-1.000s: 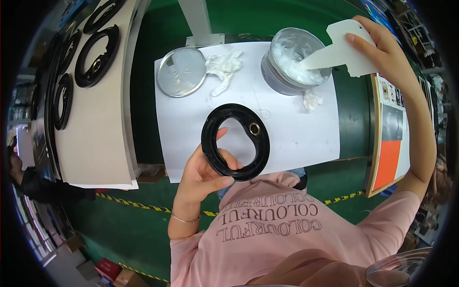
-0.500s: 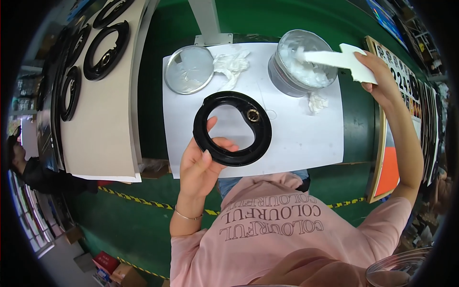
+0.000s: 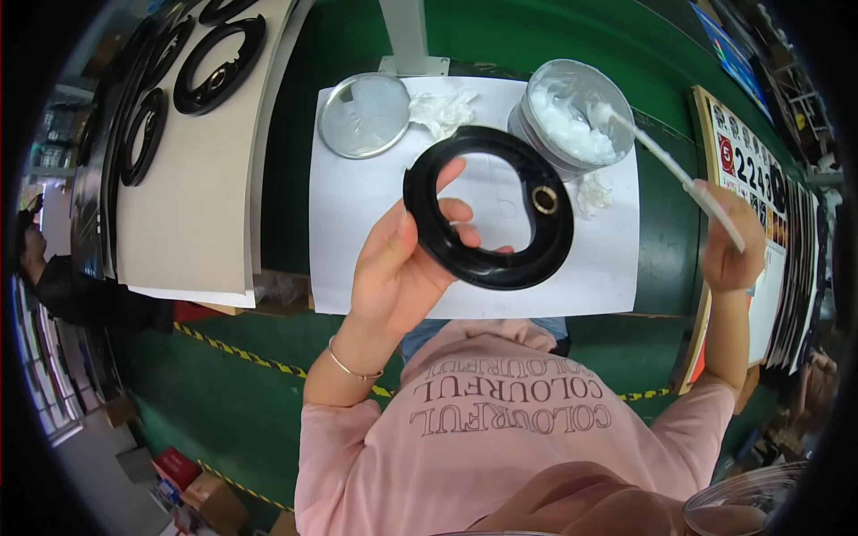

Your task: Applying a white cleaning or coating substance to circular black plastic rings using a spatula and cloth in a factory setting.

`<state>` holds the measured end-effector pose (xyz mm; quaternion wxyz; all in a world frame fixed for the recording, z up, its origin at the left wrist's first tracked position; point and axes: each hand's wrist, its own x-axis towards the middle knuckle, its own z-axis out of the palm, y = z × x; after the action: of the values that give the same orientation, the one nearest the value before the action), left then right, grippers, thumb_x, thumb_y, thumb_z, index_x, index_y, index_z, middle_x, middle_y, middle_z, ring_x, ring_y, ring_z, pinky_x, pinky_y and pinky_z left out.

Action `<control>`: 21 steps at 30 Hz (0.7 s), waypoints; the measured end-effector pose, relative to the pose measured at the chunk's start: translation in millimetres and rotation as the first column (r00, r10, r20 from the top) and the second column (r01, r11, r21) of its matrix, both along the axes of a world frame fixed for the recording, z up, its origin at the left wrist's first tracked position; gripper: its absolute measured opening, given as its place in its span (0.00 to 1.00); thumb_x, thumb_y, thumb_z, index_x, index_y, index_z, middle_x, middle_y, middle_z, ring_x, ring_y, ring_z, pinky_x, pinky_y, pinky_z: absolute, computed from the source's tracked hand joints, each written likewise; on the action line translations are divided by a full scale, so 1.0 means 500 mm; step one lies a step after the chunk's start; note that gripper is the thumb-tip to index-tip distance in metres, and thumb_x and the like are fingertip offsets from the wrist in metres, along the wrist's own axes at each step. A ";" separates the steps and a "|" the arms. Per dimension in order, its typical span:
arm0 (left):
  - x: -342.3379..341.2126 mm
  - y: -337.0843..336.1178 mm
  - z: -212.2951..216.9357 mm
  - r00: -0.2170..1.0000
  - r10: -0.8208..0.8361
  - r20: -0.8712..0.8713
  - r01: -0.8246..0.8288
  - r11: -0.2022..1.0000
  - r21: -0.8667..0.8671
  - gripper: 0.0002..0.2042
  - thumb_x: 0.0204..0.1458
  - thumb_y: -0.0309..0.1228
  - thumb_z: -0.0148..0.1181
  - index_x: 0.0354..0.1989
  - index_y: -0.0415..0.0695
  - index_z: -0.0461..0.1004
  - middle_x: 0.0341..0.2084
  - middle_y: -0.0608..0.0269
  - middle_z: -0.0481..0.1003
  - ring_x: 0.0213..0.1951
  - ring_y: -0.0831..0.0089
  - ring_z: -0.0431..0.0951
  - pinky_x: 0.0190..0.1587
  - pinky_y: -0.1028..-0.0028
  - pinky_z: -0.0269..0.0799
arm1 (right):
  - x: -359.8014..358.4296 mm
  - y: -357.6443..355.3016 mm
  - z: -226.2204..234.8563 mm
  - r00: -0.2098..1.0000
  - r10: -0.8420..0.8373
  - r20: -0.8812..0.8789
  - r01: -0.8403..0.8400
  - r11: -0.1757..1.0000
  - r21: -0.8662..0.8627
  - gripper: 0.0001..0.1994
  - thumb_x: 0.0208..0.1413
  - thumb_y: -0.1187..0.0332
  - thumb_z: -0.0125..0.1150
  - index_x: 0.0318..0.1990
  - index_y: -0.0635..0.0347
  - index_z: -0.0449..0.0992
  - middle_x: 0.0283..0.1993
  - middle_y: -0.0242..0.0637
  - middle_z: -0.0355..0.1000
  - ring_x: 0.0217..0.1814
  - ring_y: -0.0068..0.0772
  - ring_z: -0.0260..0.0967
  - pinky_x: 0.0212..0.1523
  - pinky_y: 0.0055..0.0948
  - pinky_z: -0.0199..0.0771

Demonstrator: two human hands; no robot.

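The left hand's grip [image 3: 398, 268] held a glossy black ring [image 3: 556, 234], the right hand's grip [image 3: 735, 237] a flat white spatula [image 3: 666, 159], whose tilting could have dropped soft white paste [image 3: 567, 123].

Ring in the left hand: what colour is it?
Black; the ring shows best in the head view.

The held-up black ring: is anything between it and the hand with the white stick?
Nothing visible blocks the gap between the black ring and the right hand. A crumpled tissue near the tin lies on the white sheet.
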<state>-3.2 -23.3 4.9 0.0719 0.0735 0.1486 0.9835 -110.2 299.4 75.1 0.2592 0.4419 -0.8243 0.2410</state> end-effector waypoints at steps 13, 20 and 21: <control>-0.018 0.015 0.005 1.000 -0.025 -0.016 0.027 0.997 0.068 0.27 0.56 0.38 0.39 0.59 0.37 0.43 0.37 0.65 0.66 0.41 0.72 0.69 0.53 0.47 0.57 | 0.057 -0.059 0.034 0.932 0.345 -0.111 -0.305 0.912 0.273 0.12 0.37 0.78 0.57 0.33 0.61 0.65 0.36 0.48 0.70 0.34 0.44 0.71 0.34 0.34 0.74; -0.018 0.014 0.006 0.999 -0.031 -0.009 0.031 0.996 0.087 0.26 0.56 0.39 0.37 0.59 0.37 0.43 0.35 0.68 0.64 0.41 0.74 0.68 0.53 0.46 0.56 | 0.065 -0.067 0.035 0.922 0.362 -0.140 -0.303 0.897 0.322 0.12 0.37 0.77 0.58 0.32 0.58 0.66 0.36 0.44 0.71 0.35 0.40 0.71 0.33 0.31 0.73; -0.018 0.014 0.006 1.000 -0.028 -0.009 0.029 0.996 0.088 0.26 0.56 0.39 0.37 0.59 0.37 0.43 0.35 0.68 0.64 0.41 0.74 0.68 0.53 0.46 0.56 | 0.067 -0.067 0.037 0.923 0.357 -0.143 -0.294 0.894 0.337 0.12 0.37 0.77 0.58 0.32 0.57 0.66 0.36 0.43 0.71 0.35 0.39 0.71 0.33 0.31 0.73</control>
<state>-12.0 -16.2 7.8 0.0818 0.0827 0.1042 0.9877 -76.5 265.7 93.7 0.2246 0.6314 -0.7350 0.1033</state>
